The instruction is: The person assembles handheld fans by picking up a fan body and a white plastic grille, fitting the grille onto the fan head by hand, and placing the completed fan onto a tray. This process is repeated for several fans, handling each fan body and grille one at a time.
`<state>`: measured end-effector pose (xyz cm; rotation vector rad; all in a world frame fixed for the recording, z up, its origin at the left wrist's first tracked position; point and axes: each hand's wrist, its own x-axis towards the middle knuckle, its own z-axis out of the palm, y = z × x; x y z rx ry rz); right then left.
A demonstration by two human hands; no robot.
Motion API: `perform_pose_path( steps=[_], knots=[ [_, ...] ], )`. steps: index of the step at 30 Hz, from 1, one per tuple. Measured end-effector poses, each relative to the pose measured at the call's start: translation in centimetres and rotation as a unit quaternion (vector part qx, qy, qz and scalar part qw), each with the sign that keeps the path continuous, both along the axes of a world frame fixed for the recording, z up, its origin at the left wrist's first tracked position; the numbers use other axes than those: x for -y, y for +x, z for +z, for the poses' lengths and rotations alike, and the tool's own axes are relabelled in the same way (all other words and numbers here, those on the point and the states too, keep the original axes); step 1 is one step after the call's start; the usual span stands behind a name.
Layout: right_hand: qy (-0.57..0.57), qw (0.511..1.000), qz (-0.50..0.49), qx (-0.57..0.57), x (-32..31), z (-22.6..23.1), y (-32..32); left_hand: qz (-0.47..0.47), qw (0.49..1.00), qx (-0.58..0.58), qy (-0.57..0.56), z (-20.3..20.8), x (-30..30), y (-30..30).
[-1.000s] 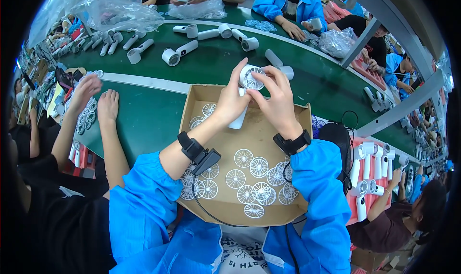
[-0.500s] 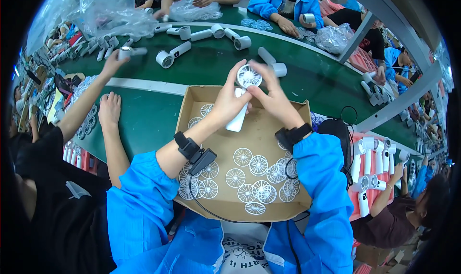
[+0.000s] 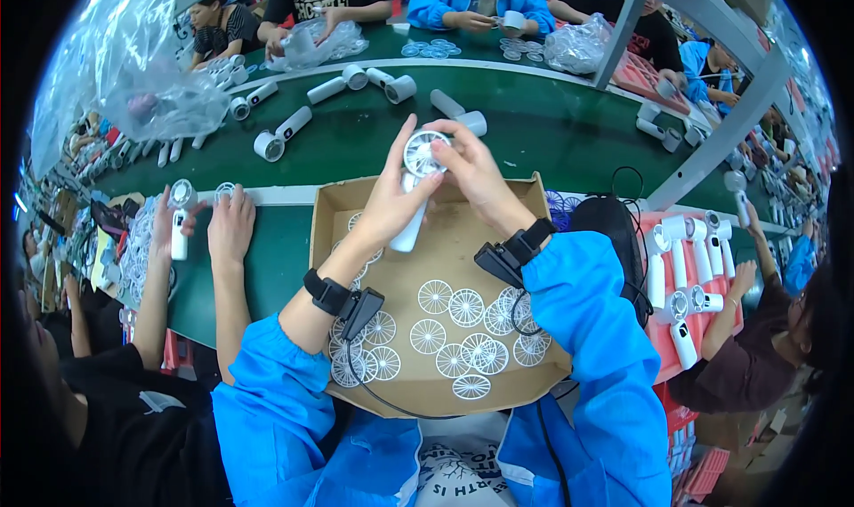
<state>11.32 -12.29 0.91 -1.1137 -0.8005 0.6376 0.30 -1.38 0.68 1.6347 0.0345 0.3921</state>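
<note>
A white handheld fan (image 3: pixel 408 233) hangs over the far part of a shallow cardboard box (image 3: pixel 485 236), its round head up and its handle slanting down. My left hand (image 3: pixel 389 203) is closed around the fan just below the head. With curled fingers on the rim and the thumb on the spoked front grille (image 3: pixel 422 151), my right hand (image 3: pixel 481 180) grips the head. Whether the grille sits fully flush cannot be made out. Loose white spoked grilles (image 3: pixel 428 336) lie scattered and partly overlapping in the box, below my forearms.
Several white fans (image 3: pixel 326 89) lie on the green conveyor (image 3: pixel 356 142) beyond the box. At left, a co-worker's hands hold a fan (image 3: pixel 180 222) and a grille. A pink tray (image 3: pixel 654 320) of fans stands at right. Cables run from my wrist straps. More people sit across the belt.
The view has shifted, and the fan appears lower and further left. My right thumb has moved onto the grille. The neighbour at left has brought a fan from over the belt to the near edge.
</note>
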Motion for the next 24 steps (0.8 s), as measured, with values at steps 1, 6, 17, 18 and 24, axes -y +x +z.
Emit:
perform_pose_path(
  steps=[1, 6, 17, 18, 24],
  knots=[
    [-0.018, 1.0, -0.005, -0.009, -0.1, -0.1, -0.2, -0.005, 1.0, 0.0, 0.003, -0.1, -0.1, 0.2],
    [-0.135, 0.981, -0.049, -0.127, -1.6, -0.3, -4.2, 0.053, 0.98, -0.051, -0.186, -0.8, -2.2, 1.2],
    [-0.117, 0.987, 0.074, -0.076, 0.3, 0.5, 1.4, 0.207, 0.977, -0.038, -0.039, -2.1, -3.0, 1.3],
    [-0.086, 0.991, 0.061, -0.078, 0.9, 2.3, 2.5, 0.212, 0.976, -0.044, -0.019, -2.3, -3.9, 0.9],
    [-0.382, 0.76, -0.178, 0.495, 8.8, 3.1, 24.4, 0.212, 0.974, -0.058, 0.045, -2.0, -3.5, 1.4]
  ],
)
